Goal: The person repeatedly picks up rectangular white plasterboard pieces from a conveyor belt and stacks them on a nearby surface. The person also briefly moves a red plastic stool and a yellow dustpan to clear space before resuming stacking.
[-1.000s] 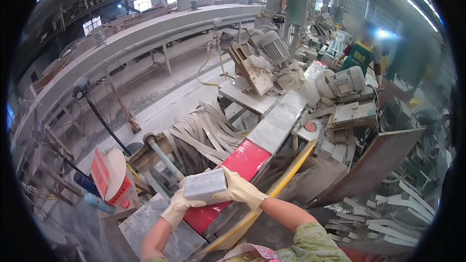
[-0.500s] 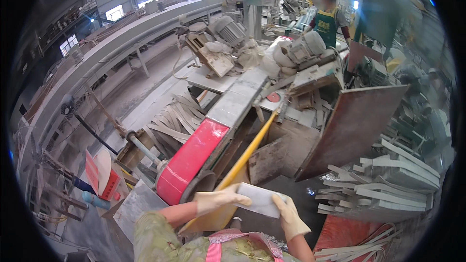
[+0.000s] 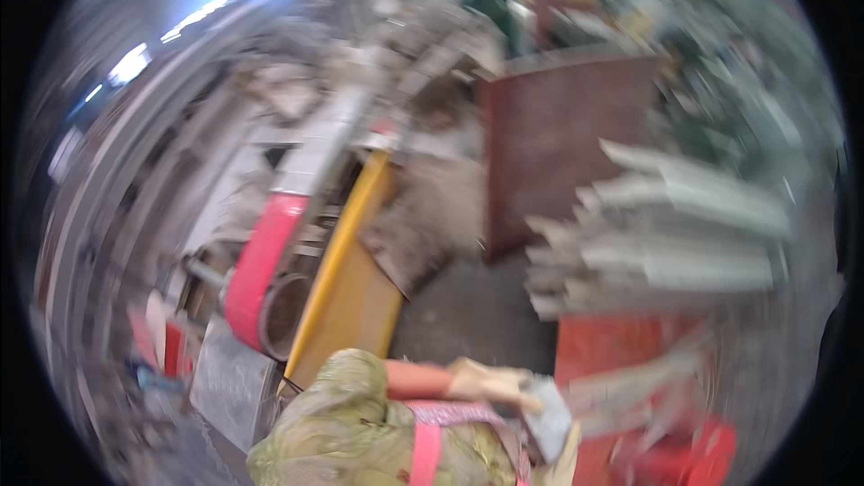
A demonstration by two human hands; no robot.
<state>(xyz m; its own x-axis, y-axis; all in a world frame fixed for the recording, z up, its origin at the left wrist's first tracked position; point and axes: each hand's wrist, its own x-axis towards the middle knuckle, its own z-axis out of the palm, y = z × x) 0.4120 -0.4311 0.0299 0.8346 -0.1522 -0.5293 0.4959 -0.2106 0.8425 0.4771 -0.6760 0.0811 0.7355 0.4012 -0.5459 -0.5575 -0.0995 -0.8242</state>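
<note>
- The whole view is smeared with motion blur, so fine detail is lost.
- The left hand (image 3: pixel 486 382), in a pale glove, is closed around the near edge of a grey stone piece (image 3: pixel 546 414) (a flat, pale slab offcut, as far as the blur lets me judge).
- The grey stone piece sits low in the view, just right of the yellow board (image 3: pixel 346 306) and close against the person's green patterned sleeve (image 3: pixel 346 423).
- The right hand is not visible, so I cannot tell what it is doing.
- Beyond the yellow board, on its left, runs a red belt guard (image 3: pixel 261 256).
- To the right of the yellow board stand a dark red slab (image 3: pixel 567 144) and a stack of grey stone strips (image 3: pixel 666 234), well apart from the hand.
</note>
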